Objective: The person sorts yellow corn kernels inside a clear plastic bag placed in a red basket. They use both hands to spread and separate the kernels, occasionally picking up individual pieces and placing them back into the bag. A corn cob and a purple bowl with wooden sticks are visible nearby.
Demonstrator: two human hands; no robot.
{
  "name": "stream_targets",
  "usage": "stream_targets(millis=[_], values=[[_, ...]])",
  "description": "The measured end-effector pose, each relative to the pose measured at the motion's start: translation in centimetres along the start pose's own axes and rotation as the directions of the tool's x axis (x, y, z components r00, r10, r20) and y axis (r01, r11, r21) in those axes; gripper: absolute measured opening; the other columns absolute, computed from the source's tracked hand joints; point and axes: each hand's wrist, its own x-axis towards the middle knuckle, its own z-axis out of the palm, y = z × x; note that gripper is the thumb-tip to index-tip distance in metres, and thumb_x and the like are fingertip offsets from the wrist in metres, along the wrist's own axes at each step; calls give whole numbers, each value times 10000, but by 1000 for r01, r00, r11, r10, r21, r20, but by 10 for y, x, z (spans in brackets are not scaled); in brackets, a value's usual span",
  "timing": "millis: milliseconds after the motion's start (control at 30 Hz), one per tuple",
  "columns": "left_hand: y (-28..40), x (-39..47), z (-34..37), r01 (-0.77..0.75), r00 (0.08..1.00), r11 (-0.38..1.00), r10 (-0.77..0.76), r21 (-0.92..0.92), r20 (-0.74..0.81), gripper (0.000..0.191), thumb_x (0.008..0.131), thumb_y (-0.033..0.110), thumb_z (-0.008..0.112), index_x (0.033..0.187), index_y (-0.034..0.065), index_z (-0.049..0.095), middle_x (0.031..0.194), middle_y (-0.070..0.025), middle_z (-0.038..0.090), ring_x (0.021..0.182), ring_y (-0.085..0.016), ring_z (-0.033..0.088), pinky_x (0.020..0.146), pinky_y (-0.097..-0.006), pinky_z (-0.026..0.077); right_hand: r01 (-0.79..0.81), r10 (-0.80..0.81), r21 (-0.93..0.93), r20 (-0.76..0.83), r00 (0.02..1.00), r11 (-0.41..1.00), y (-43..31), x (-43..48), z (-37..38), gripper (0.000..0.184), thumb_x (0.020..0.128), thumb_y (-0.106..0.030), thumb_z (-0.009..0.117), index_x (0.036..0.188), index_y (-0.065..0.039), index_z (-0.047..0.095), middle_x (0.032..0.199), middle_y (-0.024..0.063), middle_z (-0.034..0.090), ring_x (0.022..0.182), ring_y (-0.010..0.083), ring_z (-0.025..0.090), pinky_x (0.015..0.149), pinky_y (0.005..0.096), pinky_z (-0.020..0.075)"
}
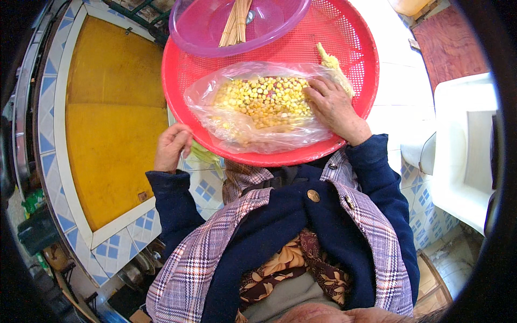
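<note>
A round red plastic basket with a mesh floor sits over my lap. Inside it lies a clear plastic bag, spread out with loose yellow corn kernels in it. My right hand rests at the right end of the kernels, its fingertips partly hidden among them and the plastic. Just beyond that hand, a pale cob-like piece of corn leans toward the basket's right wall. Outside the rim at the left is my left hand, fingers bent; whether they pinch anything is unclear.
A purple translucent bowl stands in the far part of the basket, holding bundled thin wooden sticks. Green husk leaves show below the left rim. A yellow panel is at left, a white plastic chair or stool at right.
</note>
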Motion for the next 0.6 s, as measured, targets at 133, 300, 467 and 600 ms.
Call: stream_targets(millis=[133, 300, 467, 600], values=[[-97, 3, -79, 149, 931, 985, -110, 89, -348, 108, 922, 98, 584, 983, 10, 599, 725, -23, 564, 570, -106, 521, 468, -225, 421, 1, 0, -27, 17, 1000, 1000, 1, 0, 0, 250, 859, -144, 592, 1094, -61, 607, 1183, 131, 591, 1167, 309, 530, 987, 439, 422], [-234, 36, -138, 234, 881, 964, -155, 127, -447, 256, 809, 48, 674, 1053, 29, 599, 865, -67, 593, 698, -162, 595, 562, -294, 525, 19, -18, -4, 23, 1000, 1000, 2, 0, -1, 258, 859, -145, 598, 1103, -63, 602, 1193, 131, 586, 1169, 308, 530, 982, 441, 428], [-285, 66, -158, 400, 816, 617, 96, 677, -569, 396, 712, 89, 742, 1079, 53, 597, 994, -127, 636, 820, -250, 648, 669, -427, 538, 9, -8, -18, 24, 1000, 1000, 1, 1, -1, 252, 863, -142, 595, 1101, -59, 601, 1190, 126, 588, 1167, 303, 532, 975, 437, 431], [-250, 58, -154, 512, 677, 805, -164, 299, -718, 229, 807, 147, 709, 996, 47, 627, 882, -123, 648, 865, -231, 644, 714, -354, 516, 11, -11, -16, 11, 1000, 1000, 1, 1, -1, 246, 864, -140, 593, 1096, -59, 601, 1185, 122, 592, 1161, 297, 537, 971, 432, 434]])
